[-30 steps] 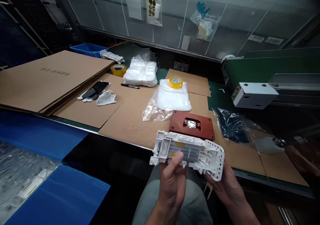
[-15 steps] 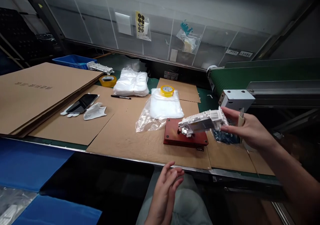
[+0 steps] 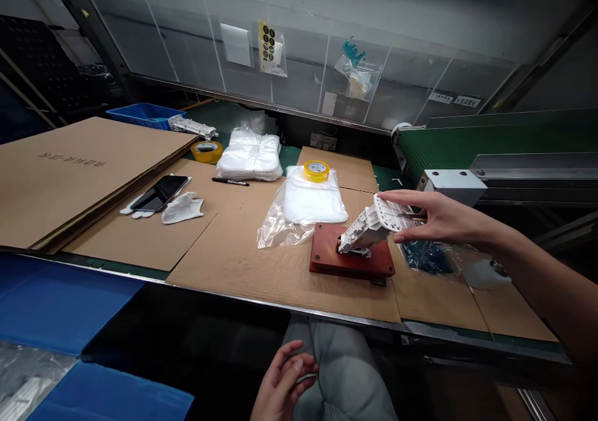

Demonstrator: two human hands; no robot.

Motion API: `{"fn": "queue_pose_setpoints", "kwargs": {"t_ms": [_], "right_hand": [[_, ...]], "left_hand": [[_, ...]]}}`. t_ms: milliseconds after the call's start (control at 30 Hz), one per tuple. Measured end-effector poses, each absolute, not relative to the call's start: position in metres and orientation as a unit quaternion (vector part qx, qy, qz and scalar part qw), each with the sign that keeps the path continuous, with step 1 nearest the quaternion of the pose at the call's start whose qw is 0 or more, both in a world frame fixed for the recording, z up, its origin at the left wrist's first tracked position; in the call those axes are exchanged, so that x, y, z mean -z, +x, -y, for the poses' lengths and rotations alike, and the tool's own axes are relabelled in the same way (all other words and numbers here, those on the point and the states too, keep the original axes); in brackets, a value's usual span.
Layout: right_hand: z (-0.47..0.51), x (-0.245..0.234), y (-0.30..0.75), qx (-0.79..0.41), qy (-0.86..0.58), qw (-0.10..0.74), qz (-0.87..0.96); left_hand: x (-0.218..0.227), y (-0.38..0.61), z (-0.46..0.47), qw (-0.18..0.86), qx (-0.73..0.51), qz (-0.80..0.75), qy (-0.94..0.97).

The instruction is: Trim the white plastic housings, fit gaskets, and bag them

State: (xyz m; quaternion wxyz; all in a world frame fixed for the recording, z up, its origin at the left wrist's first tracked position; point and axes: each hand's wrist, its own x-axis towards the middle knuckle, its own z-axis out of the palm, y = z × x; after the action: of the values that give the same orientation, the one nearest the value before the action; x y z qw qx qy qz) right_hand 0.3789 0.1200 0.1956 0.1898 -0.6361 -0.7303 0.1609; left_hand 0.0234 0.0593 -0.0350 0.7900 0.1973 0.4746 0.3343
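My right hand grips a white moulded plastic part by its perforated end. The part's lower end rests tilted on a red-brown fixture block that lies on cardboard. My left hand hangs low near my lap, below the bench edge, fingers loosely curled and holding nothing.
A clear bag of white pieces with a yellow tape roll lies behind the fixture. A dark bag sits to its right. A phone, white gloves, a pen and stacked cardboard lie left. A green conveyor runs right.
My right hand carried the white part from in front of me to the red fixture and set its end down there. My left hand let go and dropped toward my lap.
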Motion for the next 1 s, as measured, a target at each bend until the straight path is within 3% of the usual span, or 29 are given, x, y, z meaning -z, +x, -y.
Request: {"fn": "queue_pose_setpoints", "kwargs": {"t_ms": [333,700,833,1000], "right_hand": [[-0.146,-0.212,0.361,-0.148,-0.587,0.046,0.794],[-0.156,-0.206,0.345,-0.141,-0.611,0.011,0.779],[-0.153,-0.218,0.337,-0.177,-0.61,0.059,0.77],[-0.121,-0.239,0.333,-0.176,-0.629,0.302,0.694]], "left_hand": [[0.038,0.027,-0.061,0.779,-0.339,-0.489,0.197],[0.02,0.043,-0.068,0.775,-0.343,-0.488,0.208],[0.001,0.073,-0.068,0.809,-0.347,-0.406,0.244],[-0.03,0.119,-0.066,0.859,-0.374,-0.289,0.195]]}}
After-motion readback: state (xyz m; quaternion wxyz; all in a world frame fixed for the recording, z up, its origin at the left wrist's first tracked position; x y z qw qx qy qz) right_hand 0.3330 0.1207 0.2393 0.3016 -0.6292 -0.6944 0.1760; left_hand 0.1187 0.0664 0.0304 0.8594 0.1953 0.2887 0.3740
